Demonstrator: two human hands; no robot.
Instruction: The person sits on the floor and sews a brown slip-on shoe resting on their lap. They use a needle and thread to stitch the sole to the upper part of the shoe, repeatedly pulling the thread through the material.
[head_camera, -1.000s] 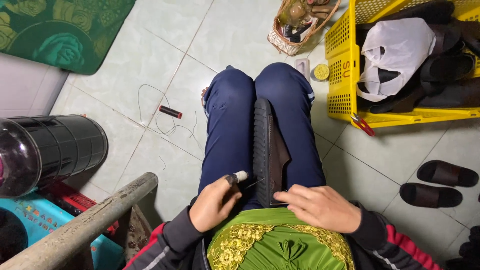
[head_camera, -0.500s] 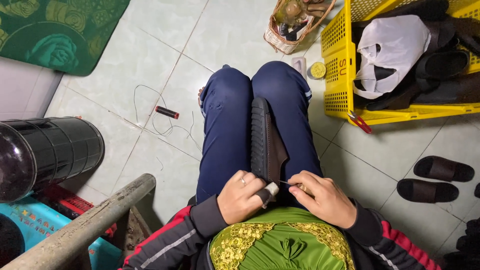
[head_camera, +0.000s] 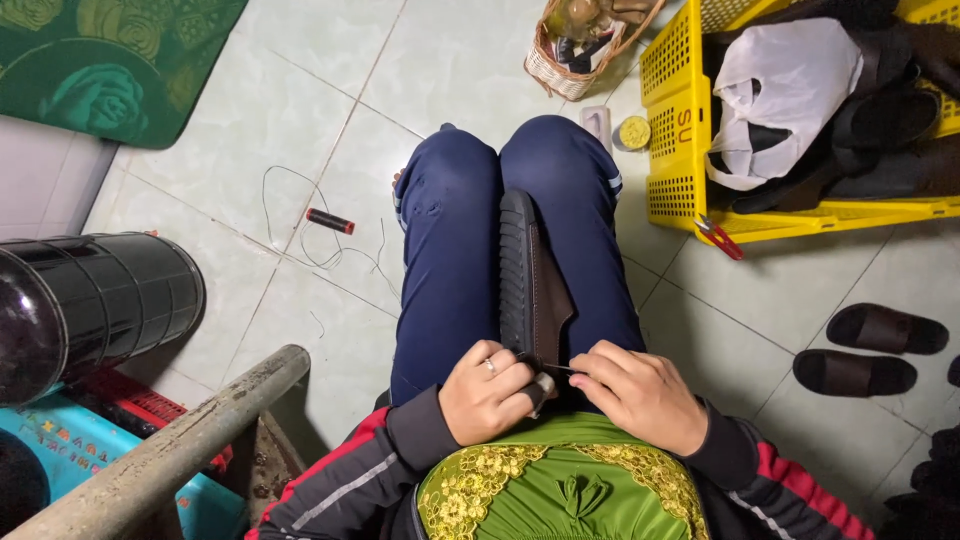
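Note:
A dark shoe (head_camera: 530, 285) with a ribbed black sole and brown upper lies wedged on edge between my knees, heel end toward me. My left hand (head_camera: 490, 392), with a ring on one finger, is closed on a small tool with a pale tip at the shoe's near end. My right hand (head_camera: 640, 392) pinches something thin, a needle or thread, against the same end. The two hands almost touch. What lies under the fingers is hidden.
A yellow plastic crate (head_camera: 685, 150) with a white bag and dark shoes stands at the right. A small wicker basket (head_camera: 560, 60) is beyond my knees. A thread spool (head_camera: 330, 221) with loose thread lies on the tiles. Two dark sandals (head_camera: 870, 350) lie right; a black cylinder (head_camera: 90, 300) and a metal pipe (head_camera: 170, 450) sit left.
My left hand has moved right, from my left thigh to the shoe's near end. My right hand has closed in to meet it there.

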